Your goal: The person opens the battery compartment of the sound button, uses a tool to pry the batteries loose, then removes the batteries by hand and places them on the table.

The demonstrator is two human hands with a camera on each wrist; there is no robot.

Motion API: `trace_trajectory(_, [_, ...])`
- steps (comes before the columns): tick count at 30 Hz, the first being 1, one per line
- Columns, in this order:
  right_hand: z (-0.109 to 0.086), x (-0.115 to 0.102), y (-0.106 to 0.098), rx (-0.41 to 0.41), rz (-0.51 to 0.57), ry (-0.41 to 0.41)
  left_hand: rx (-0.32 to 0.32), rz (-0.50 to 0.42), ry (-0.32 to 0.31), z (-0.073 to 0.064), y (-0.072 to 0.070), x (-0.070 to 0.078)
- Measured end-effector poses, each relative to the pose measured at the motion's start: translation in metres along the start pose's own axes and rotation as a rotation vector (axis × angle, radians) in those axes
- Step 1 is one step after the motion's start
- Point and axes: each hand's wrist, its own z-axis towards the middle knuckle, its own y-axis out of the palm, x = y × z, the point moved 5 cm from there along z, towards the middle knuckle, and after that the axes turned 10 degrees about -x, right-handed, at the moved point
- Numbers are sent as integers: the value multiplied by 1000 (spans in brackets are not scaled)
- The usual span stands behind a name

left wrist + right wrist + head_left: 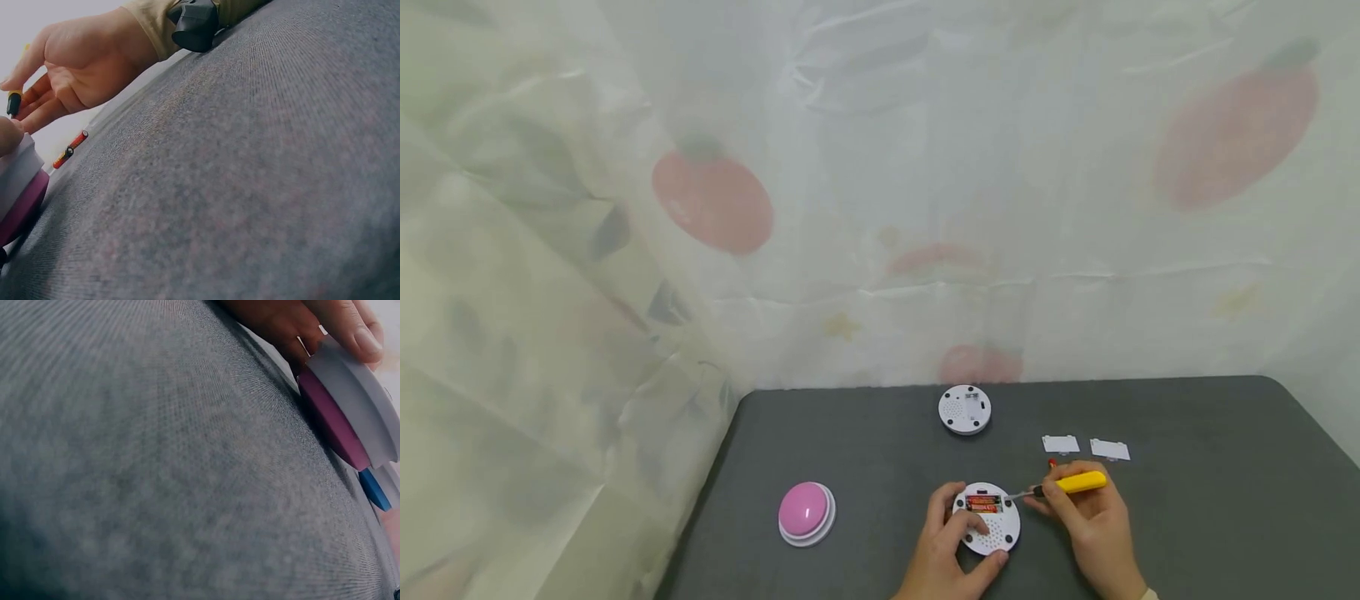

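Button device [998, 527], lower centre of the frame: how does it handle?

Probably light, stiff, slippery. Left hand [946, 543] curls round its edge, likely the safest hold; rightward, red batteries [982, 503], then a yellow-handled tool [1081, 482], pinched by the right hand [1093, 521].

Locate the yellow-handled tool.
In the head view, the yellow-handled tool is low and right of centre, held in the right hand, its tip at the battery compartment of the round white device in the left hand.
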Motion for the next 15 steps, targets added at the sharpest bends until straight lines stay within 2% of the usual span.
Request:
trace_trajectory(4, [-1, 0, 3, -35, -41, 3, -35, -25, -31, -2, 1, -1])
trace_trajectory(8, [-1, 0, 7, -38, -72, 3, -49, -27, -34, -2, 0, -2])
trace_trajectory(15, [-4, -1, 7, -24, -105, 17, -35, -51, -2, -2, 2, 1])
